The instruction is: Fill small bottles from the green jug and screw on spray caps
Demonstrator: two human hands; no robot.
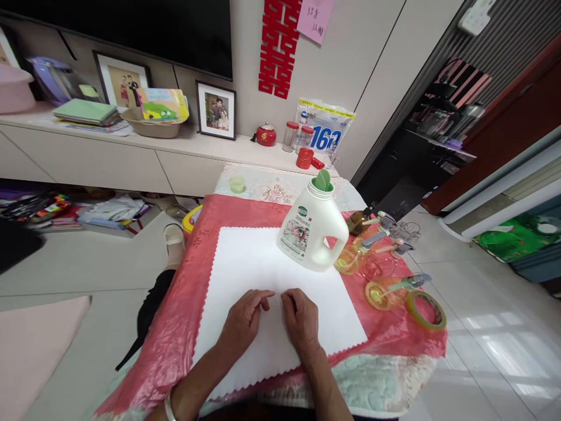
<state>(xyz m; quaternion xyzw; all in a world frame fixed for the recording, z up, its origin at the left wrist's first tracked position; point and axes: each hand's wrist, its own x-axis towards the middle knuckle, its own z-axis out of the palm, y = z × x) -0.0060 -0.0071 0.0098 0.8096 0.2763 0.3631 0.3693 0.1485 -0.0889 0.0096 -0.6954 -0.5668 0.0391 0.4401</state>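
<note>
My left hand [246, 316] rests on a white scalloped-edge mat [245, 257], its index finger stretched to the right and nothing visible in it. Just beside it, a small gap away, my right hand [301, 318] lies on the mat with fingers curled in; no object shows in them. Beyond both hands a large white detergent jug [313, 228] stands upright on the mat's far right part. Its cap is off, and a green spout [323, 180] shows in its mouth. A small light green cup [237, 185], perhaps the jug's cap, sits at the table's far left corner.
Several pump bottles with yellow or clear contents, including a yellow one [385, 293], stand right of the mat. A roll of tape [426, 310] lies at the right edge. Red plastic sheeting [184, 327] covers the table. Behind, a cabinet [197, 153] holds jars and frames.
</note>
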